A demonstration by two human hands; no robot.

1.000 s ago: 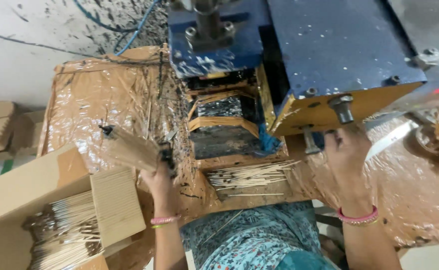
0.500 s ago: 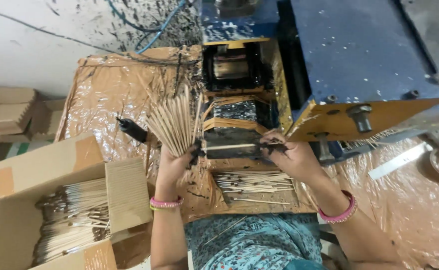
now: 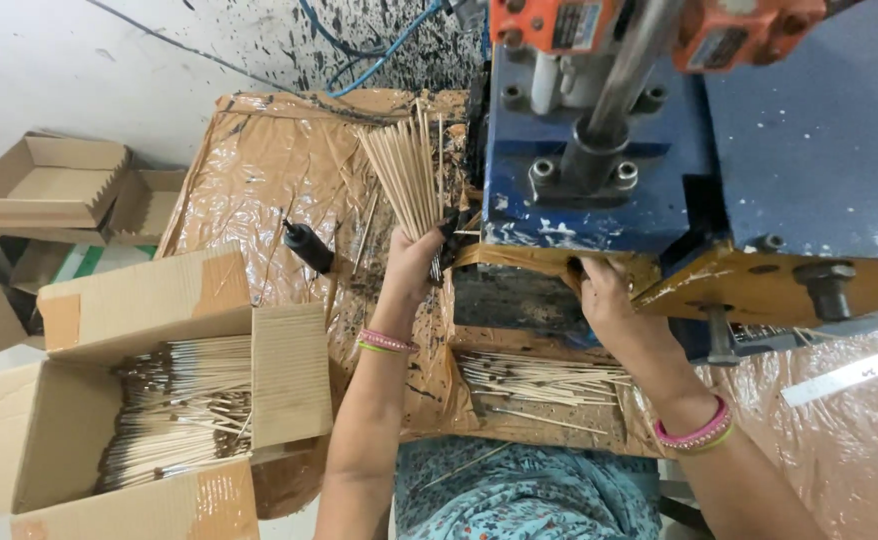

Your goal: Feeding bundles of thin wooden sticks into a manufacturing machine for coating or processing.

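The left hand point(image 3: 414, 262) is clenched round a bunch of thin sticks point(image 3: 404, 170). The sticks fan out upward over the desk point(image 3: 249, 160), which is wrapped in shiny brown plastic, and the bunch sits just beside the big blue machine point(image 3: 599, 190). The right hand point(image 3: 604, 300) reaches in under the machine's front, at a dark slot w/ a yellow edge. Its fingers are tucked out of sight, so can't tell if they grip anything.

Looks like the feeding step: sticks held ready at the slot, the other hand busy at the opening. Prob. about midway thru a batch, bc more loose sticks point(image 3: 544, 378) lie on the desk near the person's lap, and a cardboard box point(image 3: 159, 300) to the left holds lots of dark-tipped sticks point(image 3: 179, 410).

Next move likely needs the bunch brought down level w/ the slot, tips lined up even, and the right-hand fingers kept away from the press parts. A small black tool point(image 3: 309, 246) lies on the desk, apart from both hands.
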